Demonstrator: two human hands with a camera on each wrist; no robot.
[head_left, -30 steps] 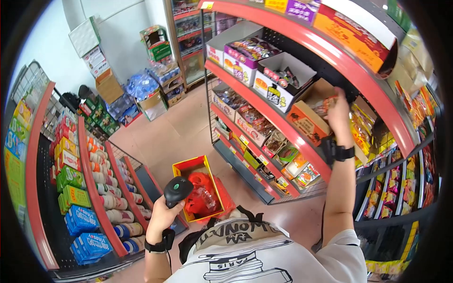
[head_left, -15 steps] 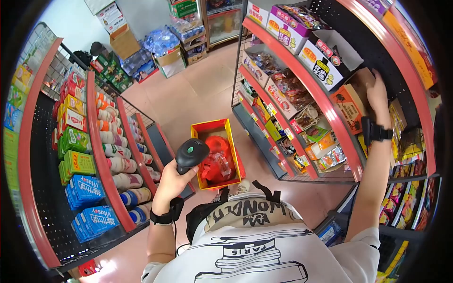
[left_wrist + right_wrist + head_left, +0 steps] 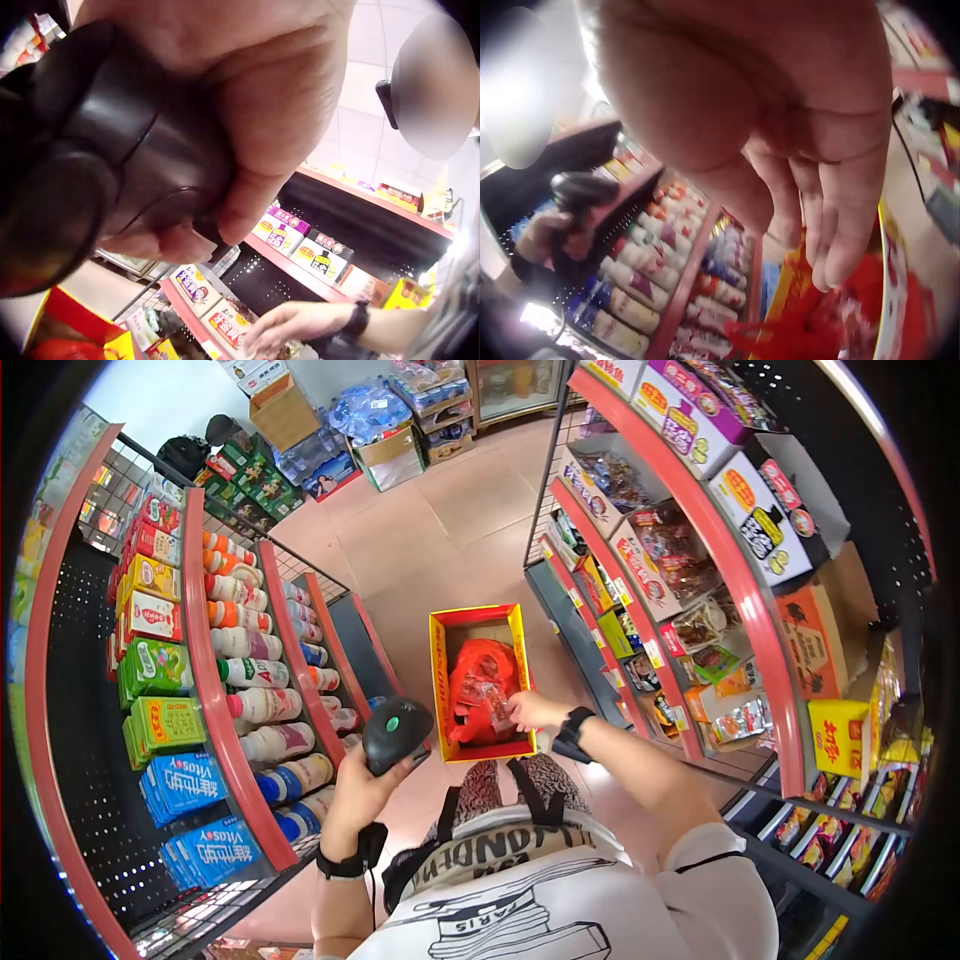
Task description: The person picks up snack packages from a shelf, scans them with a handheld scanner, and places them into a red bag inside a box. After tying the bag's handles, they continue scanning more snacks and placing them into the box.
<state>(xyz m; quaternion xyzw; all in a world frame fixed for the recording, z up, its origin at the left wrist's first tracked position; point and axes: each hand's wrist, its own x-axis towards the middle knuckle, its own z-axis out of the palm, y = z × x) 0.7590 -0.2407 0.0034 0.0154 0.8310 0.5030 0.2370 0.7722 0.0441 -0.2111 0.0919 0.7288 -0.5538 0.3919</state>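
My left hand (image 3: 361,792) grips a black handheld barcode scanner (image 3: 397,732) with a small green mark on top. In the left wrist view the thumb and fingers wrap round the dark scanner body (image 3: 142,150). My right hand (image 3: 536,712) is at the right side of a yellow and red cardboard box (image 3: 437,685). Inside the box lies a red plastic bag (image 3: 478,678) with clear-wrapped packets. Seen from the right wrist, the loosely extended fingers (image 3: 840,217) point down over the red bag, with nothing visible between them.
On the left, a shelf holds bottles (image 3: 247,643), drink cartons (image 3: 180,785) and small boxes. The right shelf (image 3: 690,550) carries boxes of packaged snacks, including an orange-printed carton (image 3: 808,640). Cardboard boxes (image 3: 385,458) and wrapped bottles stand at the back by the wall.
My right hand has left the orange-printed carton on the right shelf and come down to the yellow and red box. The left hand still holds the scanner. The view has tilted down and turned right.
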